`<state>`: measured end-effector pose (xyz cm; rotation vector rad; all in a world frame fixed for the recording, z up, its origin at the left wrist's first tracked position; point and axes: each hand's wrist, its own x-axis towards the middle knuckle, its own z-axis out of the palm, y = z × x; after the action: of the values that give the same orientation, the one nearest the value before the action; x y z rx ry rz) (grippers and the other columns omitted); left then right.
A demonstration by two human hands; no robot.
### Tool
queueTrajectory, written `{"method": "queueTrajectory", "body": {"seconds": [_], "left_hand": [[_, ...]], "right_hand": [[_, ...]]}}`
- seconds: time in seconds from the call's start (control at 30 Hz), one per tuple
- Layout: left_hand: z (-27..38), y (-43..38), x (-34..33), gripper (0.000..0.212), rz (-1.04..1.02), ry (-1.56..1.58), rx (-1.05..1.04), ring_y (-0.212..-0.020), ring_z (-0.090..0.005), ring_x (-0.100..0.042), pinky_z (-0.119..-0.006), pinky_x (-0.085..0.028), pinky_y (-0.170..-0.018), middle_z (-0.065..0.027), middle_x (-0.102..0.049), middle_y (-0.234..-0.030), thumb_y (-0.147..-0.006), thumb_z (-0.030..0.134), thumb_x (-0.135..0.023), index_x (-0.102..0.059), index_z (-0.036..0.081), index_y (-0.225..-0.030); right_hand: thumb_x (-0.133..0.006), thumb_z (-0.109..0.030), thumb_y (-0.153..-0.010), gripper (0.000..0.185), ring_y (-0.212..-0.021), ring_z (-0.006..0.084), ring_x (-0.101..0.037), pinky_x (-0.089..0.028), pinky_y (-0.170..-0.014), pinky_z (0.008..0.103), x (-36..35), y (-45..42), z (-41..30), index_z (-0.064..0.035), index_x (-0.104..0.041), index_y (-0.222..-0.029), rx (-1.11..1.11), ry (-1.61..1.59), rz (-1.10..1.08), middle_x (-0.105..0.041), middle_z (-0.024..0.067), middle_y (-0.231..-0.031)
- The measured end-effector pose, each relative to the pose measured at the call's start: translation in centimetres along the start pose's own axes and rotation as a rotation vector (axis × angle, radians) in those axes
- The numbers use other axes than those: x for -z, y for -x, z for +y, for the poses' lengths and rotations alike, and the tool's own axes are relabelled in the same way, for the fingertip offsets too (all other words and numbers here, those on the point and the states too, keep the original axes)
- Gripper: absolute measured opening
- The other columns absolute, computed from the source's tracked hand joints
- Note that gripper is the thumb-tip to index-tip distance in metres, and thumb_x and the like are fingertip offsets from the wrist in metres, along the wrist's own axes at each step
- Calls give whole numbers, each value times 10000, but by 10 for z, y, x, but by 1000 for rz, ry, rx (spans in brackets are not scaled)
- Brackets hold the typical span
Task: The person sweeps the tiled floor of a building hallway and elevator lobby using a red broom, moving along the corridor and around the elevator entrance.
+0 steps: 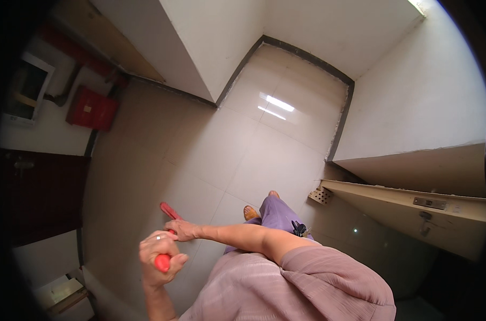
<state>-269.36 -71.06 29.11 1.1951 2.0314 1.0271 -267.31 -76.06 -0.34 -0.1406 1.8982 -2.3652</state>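
A red-handled floor tool [162, 263] runs away from me, its rounded handle end facing up towards the camera. My left hand [156, 252] wraps around the handle near this top end, with a ring on one finger. Lower down, my right hand [182, 230] grips the same handle, its arm stretched across my body. Past the right hand the tool's long red head [170, 211] shows over the tiled floor [243, 160]. I cannot tell whether it is a mop or a broom, or whether the head touches the tiles.
An open cream door [391, 196] with a metal latch plate stands to the right, a perforated block [321, 196] at its edge. Ahead, white walls [311, 44] form a recess. A red wall box [92, 108] and a dark red door [46, 196] are to the left.
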Motion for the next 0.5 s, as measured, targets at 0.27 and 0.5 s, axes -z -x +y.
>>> {"method": "queueTrajectory", "body": {"seconds": [0.27,0.5], "left_hand": [[38,-87,5,406,352,172,-311,-450,-146,-545,-344,-525,-617,27,-516,-489,-849,326,-754,-505,128,-597],[-55,-226,-93,169,181,512,-152,-994,-312,-695,-458,-513,-967,-134,-707,-892,-895,59,-679,-600,26,-749]], "right_hand": [[-734,-143,-778,223,-1038,326,-620,-517,-873,459,224,13,-94,-69,-658,-974,108,542,343,-666,116,-1001],[-779,-188,-799,207,-990,313,-611,-511,-858,429,468,103,-33,-63,-646,-897,-125,894,796,-642,115,-952]]}}
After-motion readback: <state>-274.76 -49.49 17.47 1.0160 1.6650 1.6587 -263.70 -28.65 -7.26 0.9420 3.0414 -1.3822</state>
